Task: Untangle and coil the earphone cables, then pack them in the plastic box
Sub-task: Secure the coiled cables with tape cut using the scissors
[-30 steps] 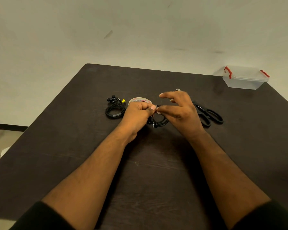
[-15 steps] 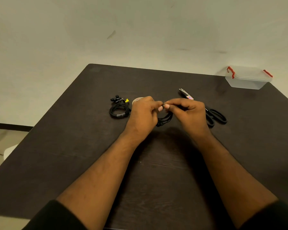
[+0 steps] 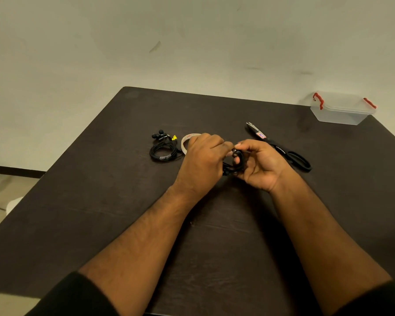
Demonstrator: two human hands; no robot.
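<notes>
Both hands meet over the middle of the dark table [image 3: 123, 213]. My left hand [image 3: 203, 160] and my right hand [image 3: 260, 165] together hold a small black coil of earphone cable [image 3: 236, 161], fingers curled round it and thumbs pinching near its top. Most of that coil is hidden between the hands. A second black earphone coil [image 3: 163, 150], taped and with its earbuds at the top, lies on the table to the left of my left hand. The clear plastic box [image 3: 339, 112] with red latches stands lidded at the far right corner.
A roll of tape [image 3: 187, 141] lies just behind my left hand, partly covered by it. Black scissors [image 3: 281, 149] lie behind my right hand, blades pointing to the far left. The table's left edge drops to the floor.
My right hand has turned palm-up and curled round the coil, where before its fingertips pinched the cable end. Both hands stay together over the same spot.
</notes>
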